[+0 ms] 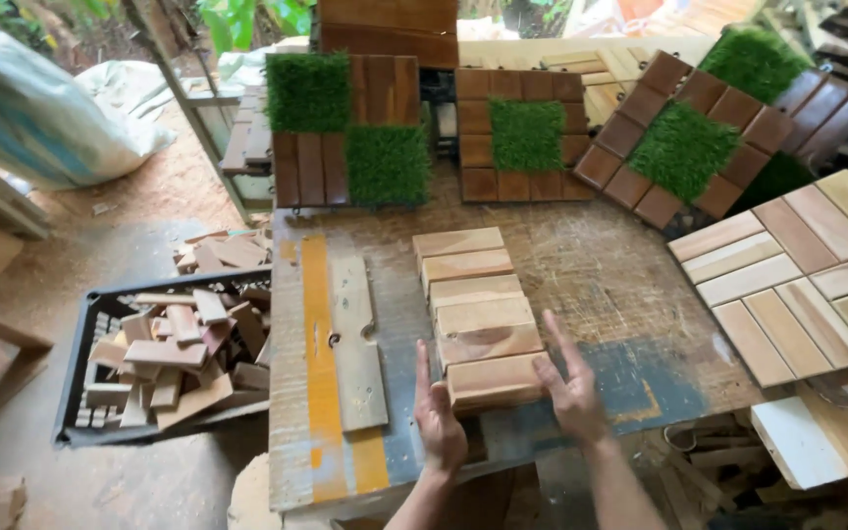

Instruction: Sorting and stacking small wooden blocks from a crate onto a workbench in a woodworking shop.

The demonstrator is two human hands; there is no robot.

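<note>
Two hands are seen lowest in the view. Fingers are held straight and together, pressed flat on the two ends of the nearest wooden slat: the left hand on its left end, the right hand on its right end. Six slats are already laid side by side in a row on the worn workbench. Nothing is fixed under them yet. A black crate of wood offcuts is kept at the left, and finished tiles with green turf are lined up behind.

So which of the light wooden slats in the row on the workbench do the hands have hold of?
The nearest slat, at the row's front end: left hand and right hand flank its ends.
</note>
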